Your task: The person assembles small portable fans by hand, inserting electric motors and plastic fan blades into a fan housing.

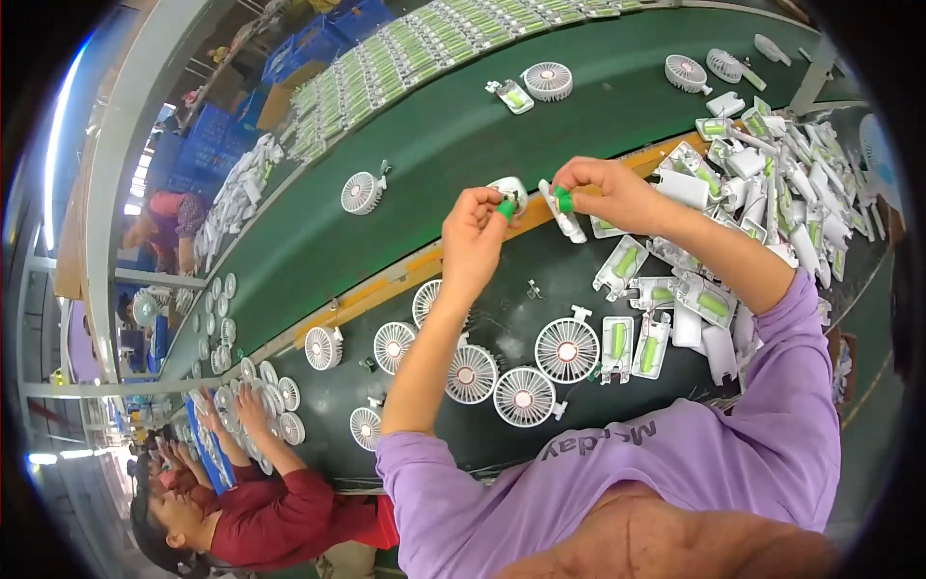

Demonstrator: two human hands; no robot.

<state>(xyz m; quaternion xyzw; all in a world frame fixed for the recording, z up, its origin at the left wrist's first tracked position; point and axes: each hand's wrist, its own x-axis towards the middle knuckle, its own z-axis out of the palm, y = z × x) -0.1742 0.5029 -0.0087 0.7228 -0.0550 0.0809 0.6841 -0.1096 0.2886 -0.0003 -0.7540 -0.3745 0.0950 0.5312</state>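
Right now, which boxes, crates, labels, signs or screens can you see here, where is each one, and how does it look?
Blue crates: stacked at upper left beyond the green conveyor belt; boxy, bright blue plastic.
Brown carton: beside those crates near the belt's far edge; box-shaped, plain brown.
Signs, screens, separate labels: none visible.
Both hands, left hand and right hand, hold small green pieces with white parts, not packages.

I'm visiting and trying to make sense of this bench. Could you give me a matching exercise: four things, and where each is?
1. left hand
2. right hand
3. round fan heads
4. red-sleeved co-worker

a. lower left corner
b. fingers pinch a long white shell
c. on the dark table, below the hands
d. fingers pinch a green piece

Pairs: 1-d, 2-b, 3-c, 4-a
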